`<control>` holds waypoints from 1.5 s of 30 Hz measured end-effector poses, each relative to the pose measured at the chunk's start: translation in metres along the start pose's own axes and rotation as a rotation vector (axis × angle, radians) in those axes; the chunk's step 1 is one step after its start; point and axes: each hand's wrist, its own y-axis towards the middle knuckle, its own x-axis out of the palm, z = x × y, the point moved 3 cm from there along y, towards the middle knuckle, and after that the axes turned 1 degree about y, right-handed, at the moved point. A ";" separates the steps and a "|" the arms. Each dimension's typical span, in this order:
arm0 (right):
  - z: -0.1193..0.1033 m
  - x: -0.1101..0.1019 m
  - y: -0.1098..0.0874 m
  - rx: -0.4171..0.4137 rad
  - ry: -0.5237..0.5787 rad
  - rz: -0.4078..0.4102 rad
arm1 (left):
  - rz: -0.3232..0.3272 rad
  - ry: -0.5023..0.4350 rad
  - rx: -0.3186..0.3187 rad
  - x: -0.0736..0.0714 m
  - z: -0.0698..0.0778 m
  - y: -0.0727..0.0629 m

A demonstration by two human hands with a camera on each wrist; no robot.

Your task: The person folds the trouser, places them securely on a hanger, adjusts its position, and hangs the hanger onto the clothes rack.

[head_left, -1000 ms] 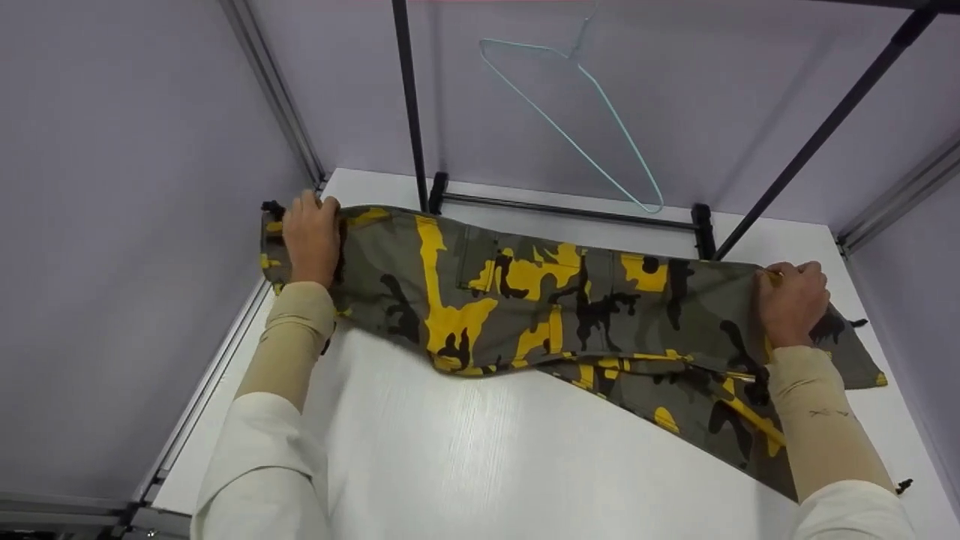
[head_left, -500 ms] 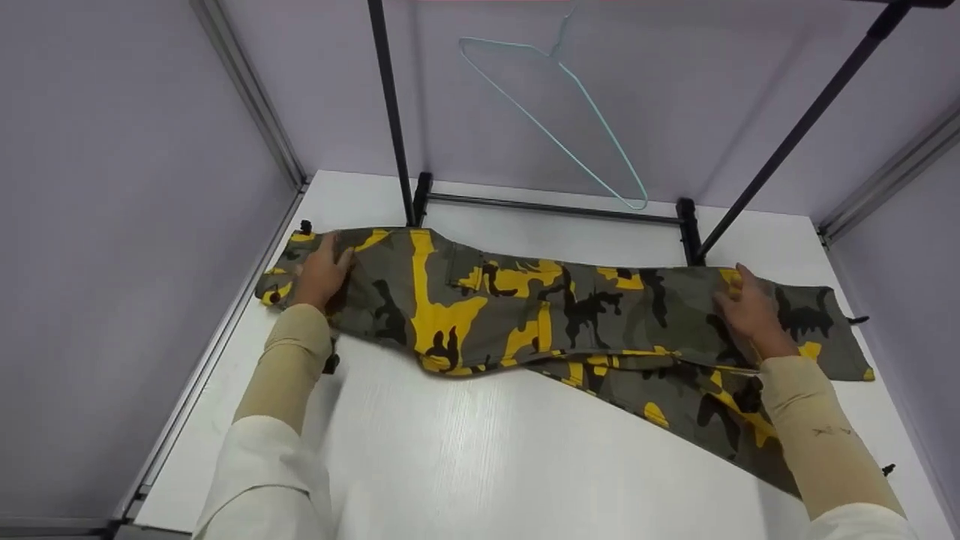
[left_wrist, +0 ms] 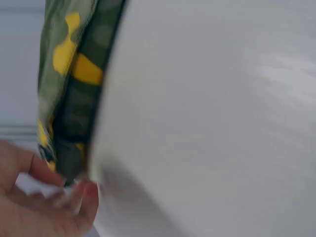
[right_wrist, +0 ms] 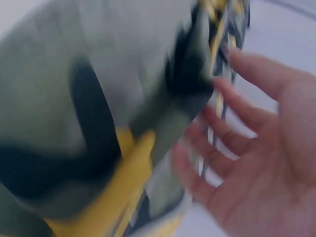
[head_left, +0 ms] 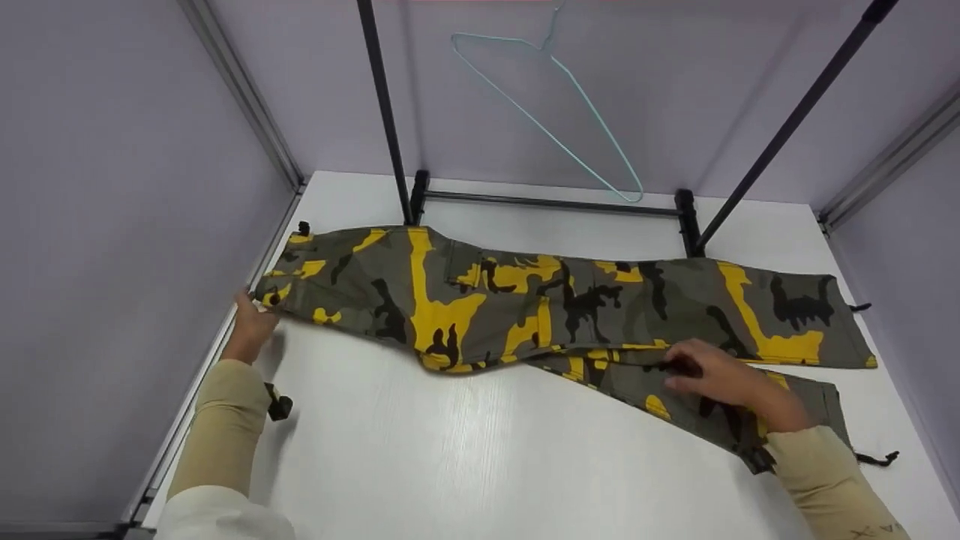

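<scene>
Camouflage trousers in grey-green, yellow and black lie sideways across the table, waistband to the left. One leg rests partly over the other, and the lower leg slants toward the front right. At the waistband's near corner is my left hand, its thumb and fingertips pinching the cloth tip in the left wrist view. My right hand hovers close over the lower leg, fingertips right at the upper leg's near edge. In the right wrist view its fingers are spread and loosely bent beside the blurred cloth.
A pale blue wire hanger hangs above the back of the white table. Behind the trousers stands a black rack with two slanting poles and a low crossbar. Grey panels enclose the sides. Black drawstring ends stick out at the hems.
My left hand has let go of the upper waistband area and moved down-left to its near corner. My right hand has released the upper leg and moved toward me over the lower leg.
</scene>
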 end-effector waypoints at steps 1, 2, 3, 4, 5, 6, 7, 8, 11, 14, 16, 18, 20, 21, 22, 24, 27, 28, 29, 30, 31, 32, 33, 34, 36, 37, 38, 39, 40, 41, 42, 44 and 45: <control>-0.003 0.004 -0.001 -0.002 -0.043 -0.022 | -0.014 0.019 0.019 -0.001 -0.002 0.001; -0.004 0.007 -0.001 -0.002 -0.087 -0.027 | -0.004 0.060 0.050 -0.001 -0.002 0.003; -0.003 0.009 -0.001 0.005 -0.122 -0.011 | 0.023 0.109 0.079 -0.002 -0.002 0.005; -0.002 0.010 -0.001 0.019 -0.151 0.014 | 0.055 0.158 0.093 -0.002 -0.001 0.006; 0.001 0.010 0.000 0.037 -0.163 0.044 | 0.088 0.202 0.099 -0.002 -0.001 0.007; 0.004 0.010 0.000 0.052 -0.171 0.071 | 0.122 0.245 0.105 -0.003 0.000 0.009; 0.008 0.010 0.000 0.062 -0.173 0.096 | 0.148 0.274 0.102 -0.003 -0.001 0.009; 0.012 0.010 0.000 0.075 -0.168 0.119 | 0.170 0.292 0.097 -0.003 -0.002 0.010; 0.024 0.011 -0.002 0.106 -0.183 0.188 | 0.207 0.276 0.099 -0.005 -0.005 0.008; 0.033 0.010 -0.003 0.126 -0.209 0.252 | 0.243 0.243 0.170 -0.005 -0.005 0.006; 0.037 0.009 -0.005 0.146 -0.218 0.288 | 0.264 0.223 0.251 -0.004 -0.001 0.006; 0.041 0.008 -0.005 0.165 -0.213 0.304 | 0.277 0.203 0.333 -0.003 0.006 0.006; 0.044 0.008 -0.006 0.180 -0.202 0.303 | 0.281 0.175 0.393 -0.002 0.015 0.006; 0.045 0.008 -0.006 0.184 -0.201 0.301 | 0.283 0.166 0.414 -0.001 0.020 0.006; 0.046 0.007 -0.006 0.190 -0.201 0.301 | 0.288 0.159 0.433 -0.002 0.025 0.006; 0.049 0.007 -0.006 0.192 -0.198 0.305 | 0.327 0.156 0.477 -0.003 0.036 0.004; 0.053 0.007 -0.007 0.184 -0.195 0.328 | 0.423 0.164 0.552 -0.008 0.051 0.000; 0.053 0.006 -0.007 0.180 -0.191 0.338 | 0.452 0.159 0.579 -0.009 0.057 -0.002; 0.054 0.006 -0.008 0.174 -0.186 0.346 | 0.475 0.163 0.599 -0.011 0.062 -0.004; 0.055 0.005 -0.009 0.172 -0.182 0.356 | 0.487 0.165 0.611 -0.012 0.067 -0.006; 0.055 0.004 -0.010 0.172 -0.177 0.360 | 0.488 0.177 0.615 -0.012 0.072 -0.008; 0.056 0.003 -0.011 0.177 -0.172 0.362 | 0.484 0.194 0.614 -0.013 0.076 -0.010; 0.056 0.002 -0.012 0.185 -0.167 0.361 | 0.476 0.211 0.611 -0.014 0.081 -0.012; 0.057 0.000 -0.014 0.192 -0.164 0.363 | 0.472 0.237 0.604 -0.015 0.085 -0.014; 0.058 -0.004 -0.015 0.204 -0.160 0.355 | 0.475 0.277 0.582 -0.018 0.092 -0.016; 0.059 -0.007 -0.015 0.206 -0.162 0.351 | 0.477 0.280 0.563 -0.020 0.095 -0.017; 0.060 -0.010 -0.016 0.207 -0.167 0.356 | 0.480 0.268 0.540 -0.022 0.098 -0.017; 0.061 -0.014 -0.016 0.206 -0.175 0.367 | 0.475 0.247 0.505 -0.024 0.100 -0.017; 0.063 -0.017 -0.017 0.203 -0.179 0.379 | 0.460 0.224 0.455 -0.026 0.101 -0.016; 0.065 -0.020 -0.018 0.204 -0.179 0.389 | 0.432 0.190 0.395 -0.028 0.100 -0.015; 0.067 -0.023 -0.019 0.206 -0.175 0.400 | 0.398 0.158 0.329 -0.029 0.097 -0.013; 0.072 -0.025 -0.022 0.215 -0.145 0.409 | 0.317 0.100 0.193 -0.028 0.086 -0.009; 0.075 -0.024 -0.023 0.220 -0.125 0.406 | 0.272 0.078 0.133 -0.027 0.078 -0.006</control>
